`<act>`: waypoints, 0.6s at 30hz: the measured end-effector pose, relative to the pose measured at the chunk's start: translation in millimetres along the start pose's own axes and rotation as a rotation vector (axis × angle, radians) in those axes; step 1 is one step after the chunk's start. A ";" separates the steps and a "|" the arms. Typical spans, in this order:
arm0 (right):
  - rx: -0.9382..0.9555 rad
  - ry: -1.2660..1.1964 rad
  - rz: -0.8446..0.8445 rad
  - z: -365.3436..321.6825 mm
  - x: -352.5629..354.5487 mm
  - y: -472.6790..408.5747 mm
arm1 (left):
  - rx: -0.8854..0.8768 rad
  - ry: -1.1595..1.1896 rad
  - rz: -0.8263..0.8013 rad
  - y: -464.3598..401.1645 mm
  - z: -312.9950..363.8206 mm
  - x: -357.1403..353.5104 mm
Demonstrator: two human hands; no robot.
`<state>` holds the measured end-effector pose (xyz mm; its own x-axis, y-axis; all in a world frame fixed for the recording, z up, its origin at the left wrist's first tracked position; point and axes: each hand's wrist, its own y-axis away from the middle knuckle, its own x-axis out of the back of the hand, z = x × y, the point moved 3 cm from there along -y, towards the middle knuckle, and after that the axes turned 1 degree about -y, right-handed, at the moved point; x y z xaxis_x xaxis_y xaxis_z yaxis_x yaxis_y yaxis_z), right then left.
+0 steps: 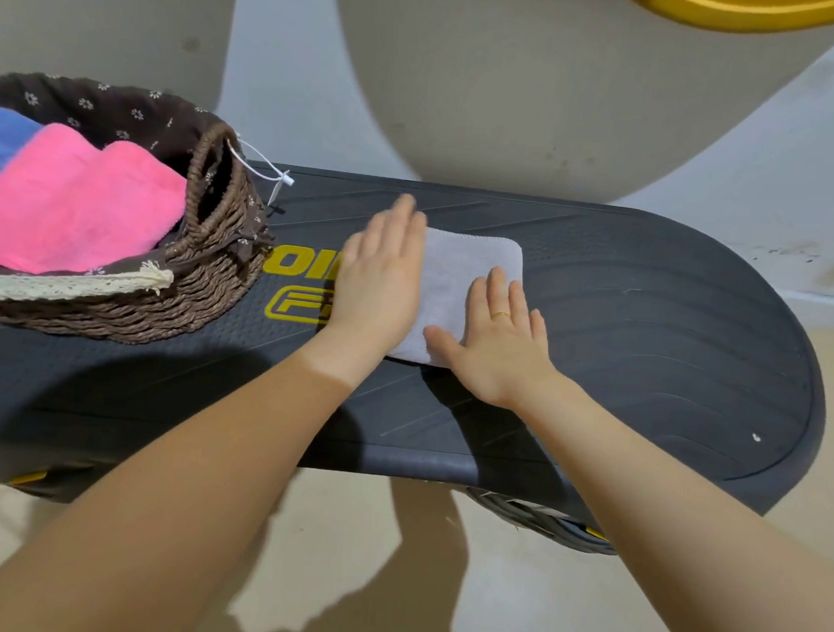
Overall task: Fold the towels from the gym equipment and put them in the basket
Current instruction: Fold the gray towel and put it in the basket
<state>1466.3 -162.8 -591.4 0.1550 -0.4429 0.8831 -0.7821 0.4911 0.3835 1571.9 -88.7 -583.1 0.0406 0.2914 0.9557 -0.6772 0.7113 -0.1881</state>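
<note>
Flat, with fingers straight, both the left hand (381,277) and right hand (501,340) pressed a small, square-folded grey towel (456,274), holding nothing.

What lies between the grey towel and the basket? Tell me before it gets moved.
Nothing visible on the board's surface. The grey towel lies flat on the black step board under the left hand and right hand. The basket stands to its left; only its woven wall must be cleared. Pink towels already lie inside.
</note>
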 end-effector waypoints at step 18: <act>-0.033 0.027 0.212 21.5 25.2 -79.2 | -0.293 0.038 -0.369 -10.3 -18.2 -32.1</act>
<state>1519.2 -229.0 -605.4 0.0059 -0.3069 0.9517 -0.7788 0.5956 0.1969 1590.9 -93.8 -615.9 0.2703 0.0043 0.9628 -0.3767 0.9207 0.1017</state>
